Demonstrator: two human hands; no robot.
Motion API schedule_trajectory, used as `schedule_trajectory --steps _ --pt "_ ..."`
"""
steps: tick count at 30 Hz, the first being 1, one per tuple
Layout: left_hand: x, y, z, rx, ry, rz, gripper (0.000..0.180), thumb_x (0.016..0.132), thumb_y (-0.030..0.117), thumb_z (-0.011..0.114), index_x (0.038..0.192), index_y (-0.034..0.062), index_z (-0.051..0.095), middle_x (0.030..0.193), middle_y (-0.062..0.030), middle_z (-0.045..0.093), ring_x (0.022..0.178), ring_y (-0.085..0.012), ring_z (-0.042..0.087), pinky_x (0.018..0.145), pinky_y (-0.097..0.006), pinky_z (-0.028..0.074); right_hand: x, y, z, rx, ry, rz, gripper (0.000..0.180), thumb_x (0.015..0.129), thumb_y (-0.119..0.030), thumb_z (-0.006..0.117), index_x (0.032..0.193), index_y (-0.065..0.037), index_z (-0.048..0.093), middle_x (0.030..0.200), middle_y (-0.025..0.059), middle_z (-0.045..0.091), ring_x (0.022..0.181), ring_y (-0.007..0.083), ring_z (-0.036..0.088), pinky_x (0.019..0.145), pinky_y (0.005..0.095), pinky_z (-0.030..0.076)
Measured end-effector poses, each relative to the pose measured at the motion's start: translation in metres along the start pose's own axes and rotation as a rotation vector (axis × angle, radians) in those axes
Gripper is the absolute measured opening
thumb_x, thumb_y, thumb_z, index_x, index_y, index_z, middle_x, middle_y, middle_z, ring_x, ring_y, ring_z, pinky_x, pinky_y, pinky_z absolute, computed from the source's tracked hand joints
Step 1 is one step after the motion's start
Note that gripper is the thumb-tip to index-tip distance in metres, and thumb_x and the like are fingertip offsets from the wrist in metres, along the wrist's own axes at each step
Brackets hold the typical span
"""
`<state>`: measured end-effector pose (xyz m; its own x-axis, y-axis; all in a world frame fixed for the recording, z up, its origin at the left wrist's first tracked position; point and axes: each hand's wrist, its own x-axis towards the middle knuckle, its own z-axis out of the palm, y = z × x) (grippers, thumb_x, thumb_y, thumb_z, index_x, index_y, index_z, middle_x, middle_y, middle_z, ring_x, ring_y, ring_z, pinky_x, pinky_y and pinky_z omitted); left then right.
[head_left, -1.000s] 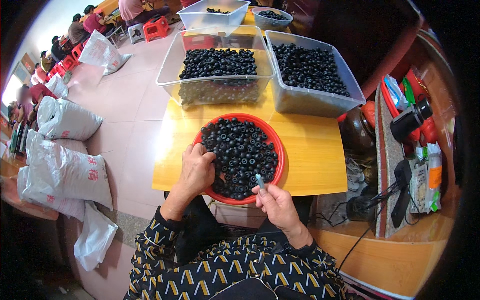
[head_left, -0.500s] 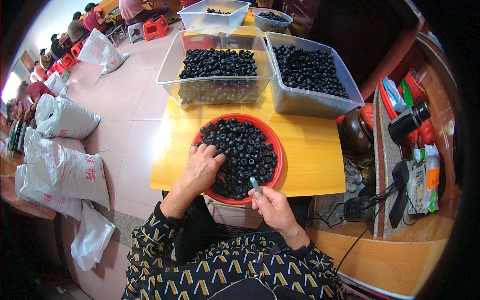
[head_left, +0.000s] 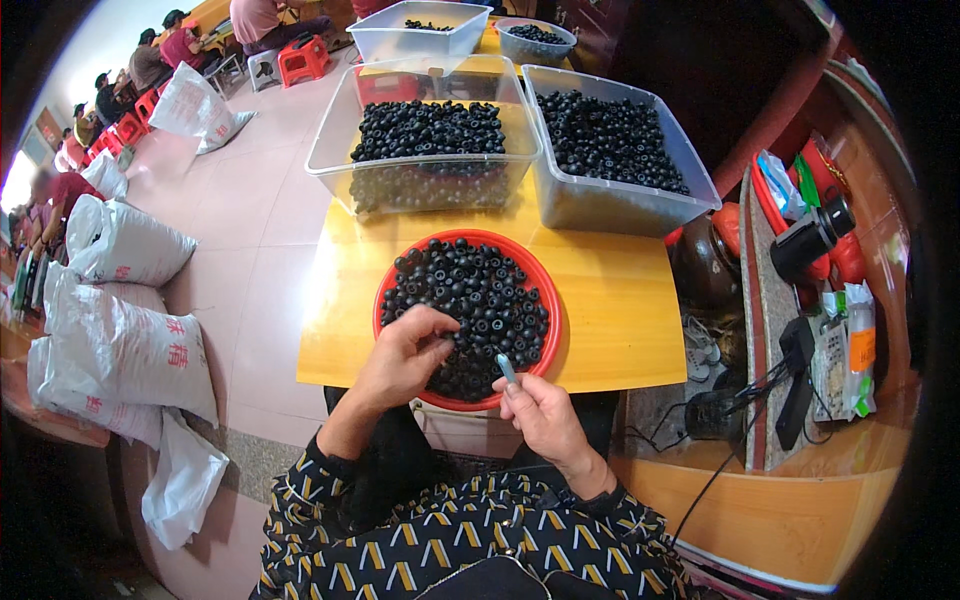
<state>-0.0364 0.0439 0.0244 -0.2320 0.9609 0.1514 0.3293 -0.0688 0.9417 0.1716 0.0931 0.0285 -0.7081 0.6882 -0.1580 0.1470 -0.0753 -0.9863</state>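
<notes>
Left hand shifted, yellow table, pink floor

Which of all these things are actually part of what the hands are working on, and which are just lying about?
In use: left hand in the small black pieces; red bowl; small grey tool in right hand; two clear tubs.
Lying about: white sacks, black cables, red stools.

yellow wooden table | bearing red round tray of black rings | two clear plastic bins sitting behind it
</notes>
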Motion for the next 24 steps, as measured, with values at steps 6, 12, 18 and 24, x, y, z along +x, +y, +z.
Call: schedule_trajectory --steps 6,12,18,24 --pt "-0.032 -0.003 0.013 -0.852 -0.061 -0.318 0.028 0.083 0.005 0.058 0.110 0.0024 0.054 0.092 -0.0048 0.055 0.075 -0.0108 0.050 0.065 -0.023 0.041 0.001 0.001 0.008 0.052 0.022 -0.039 0.027 0.094 -0.015 0.038 0.112 0.003 0.048 0.075 0.0023 0.052 0.059 0.0047 0.044 0.054 0.0177 0.037" --pt "-0.044 0.000 0.018 -1.348 -0.008 -0.276 0.018 0.083 0.010 0.059 0.099 0.0071 0.052 0.091 -0.0091 0.055 0.076 -0.0162 0.053 0.066 -0.028 0.043 -0.001 -0.007 0.013 -0.084 -0.044 -0.102 0.028 0.093 -0.011 0.041 0.116 0.002 0.047 0.077 0.0031 0.053 0.063 0.0072 0.049 0.060 0.0197 0.042" --pt "-0.052 -0.005 0.029 -1.496 -0.026 -0.237 0.018 0.083 0.011 0.060 0.099 0.0064 0.053 0.091 -0.0079 0.057 0.076 -0.0155 0.050 0.068 -0.028 0.040 -0.002 -0.008 0.018 -0.294 0.041 -0.316 0.026 0.084 -0.003 0.051 0.110 0.004 0.052 0.081 0.0133 0.058 0.068 0.0213 0.058 0.063 0.0281 0.046" --pt "-0.053 -0.002 0.031 -1.565 -0.020 -0.269 0.019 0.084 0.010 0.057 0.103 0.0055 0.054 0.087 -0.0063 0.055 0.074 -0.0152 0.049 0.065 -0.028 0.040 -0.002 -0.012 0.016 -0.402 0.091 -0.416 0.025 0.082 -0.005 0.057 0.106 0.003 0.055 0.080 0.0141 0.058 0.066 0.0219 0.058 0.060 0.0293 0.046"
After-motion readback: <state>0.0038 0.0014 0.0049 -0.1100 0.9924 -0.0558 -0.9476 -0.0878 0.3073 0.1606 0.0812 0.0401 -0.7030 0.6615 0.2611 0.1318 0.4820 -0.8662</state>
